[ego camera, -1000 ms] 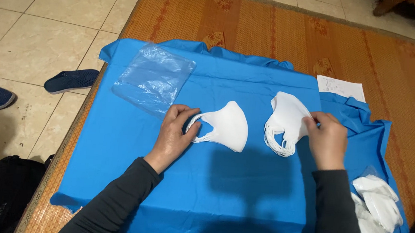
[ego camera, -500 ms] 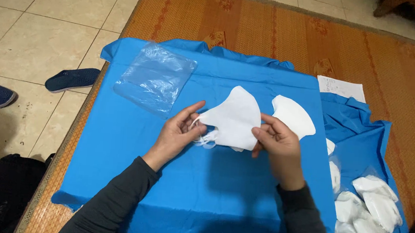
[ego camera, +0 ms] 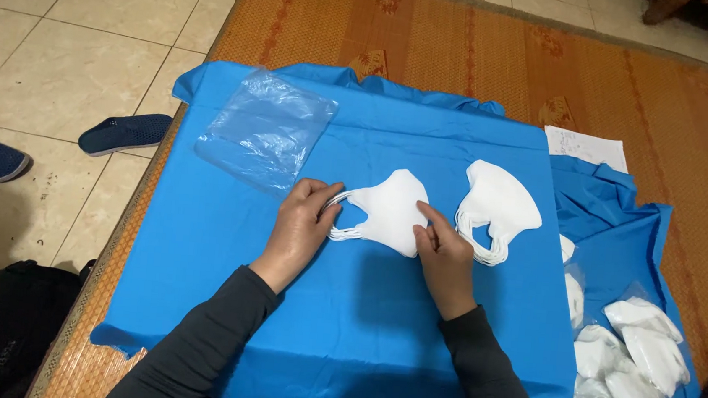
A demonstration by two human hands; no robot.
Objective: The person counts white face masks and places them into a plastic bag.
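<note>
Moved: since half a second ago, white mask stack (ego camera: 388,213) sits lower, flat on blue cloth (ego camera: 344,325).
Left hand (ego camera: 302,220): fingers pinching its ear loops.
Right hand (ego camera: 442,252): fingertips pressing its right edge.
Second mask pile (ego camera: 501,204): just beyond right hand.
Clear bag (ego camera: 267,129): above left hand.

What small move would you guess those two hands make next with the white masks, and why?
Probably square the small stack of white masks: the left hand pinches its ear loops, the right hand presses its edge, and the clear plastic bag lies beside them.
</note>
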